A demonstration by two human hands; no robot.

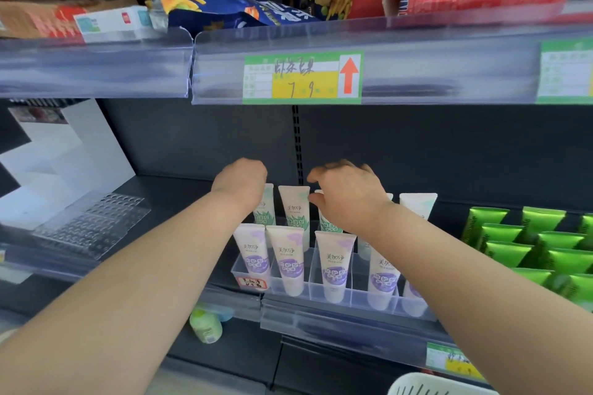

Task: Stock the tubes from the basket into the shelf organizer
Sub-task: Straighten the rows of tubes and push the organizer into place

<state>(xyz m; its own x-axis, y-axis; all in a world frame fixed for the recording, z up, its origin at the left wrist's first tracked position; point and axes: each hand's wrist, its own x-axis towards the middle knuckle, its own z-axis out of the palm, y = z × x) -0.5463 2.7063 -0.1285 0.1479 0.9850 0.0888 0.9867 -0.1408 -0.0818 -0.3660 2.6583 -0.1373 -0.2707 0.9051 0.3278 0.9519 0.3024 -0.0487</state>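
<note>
A clear tiered shelf organizer [290, 290] stands on the middle shelf. Its front row holds several white tubes with purple labels [332, 266]; the row behind holds white tubes with green labels [295, 212]. My left hand [240, 181] reaches over the back row at its left end, above a green-label tube [268, 205]; its fingers are hidden behind the hand. My right hand [345, 192] reaches into the back row with its thumb and fingers curled at the top of another green-label tube [327, 223]. The rim of a white basket [439, 386] shows at the bottom right.
Green tubes [526, 242] fill the shelf to the right. An empty clear organizer [91, 226] and white card lie to the left. Snack bags [224, 8] and red boxes sit on the shelf above, behind a price strip [301, 78]. A pale green bottle [205, 325] lies on the lower shelf.
</note>
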